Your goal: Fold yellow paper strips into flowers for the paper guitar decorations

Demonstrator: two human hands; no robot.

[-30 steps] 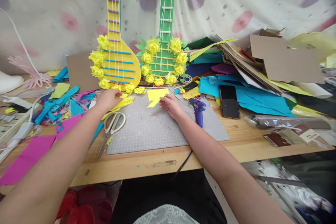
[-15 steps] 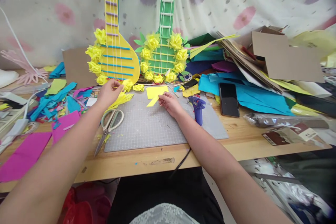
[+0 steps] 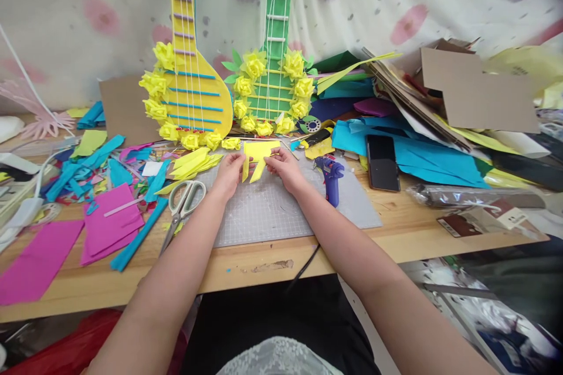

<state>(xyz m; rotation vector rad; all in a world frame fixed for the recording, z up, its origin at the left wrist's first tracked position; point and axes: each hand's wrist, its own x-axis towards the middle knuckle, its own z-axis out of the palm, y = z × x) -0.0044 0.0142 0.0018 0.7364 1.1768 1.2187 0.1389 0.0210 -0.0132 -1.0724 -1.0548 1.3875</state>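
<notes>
My left hand [image 3: 229, 174] pinches a narrow yellow paper strip [image 3: 245, 169] above the cutting mat. Opposite it, my right hand [image 3: 285, 169] is closed on a second yellow paper strip [image 3: 257, 172], which slants down to the left. Just behind both strips lies a yellow paper square [image 3: 259, 147]. To the left of my left hand is a loose pile of yellow paper pieces [image 3: 193, 163], with scissors [image 3: 185, 199] in front of it. The grey cutting mat [image 3: 259, 220] lies beneath both hands.
A yellow paper guitar [image 3: 202, 82] and a green one [image 3: 277, 82], trimmed with yellow paper flowers, stand at the back. A blue glue gun [image 3: 331, 181] and a phone [image 3: 383, 163] are on the right. Coloured scraps [image 3: 118, 173] and magenta sheets [image 3: 109, 222] cover the left.
My left hand has moved right from the yellow pile to beside my right hand, bringing a yellow strip with it. My right hand has stayed nearly in place, still with its strip.
</notes>
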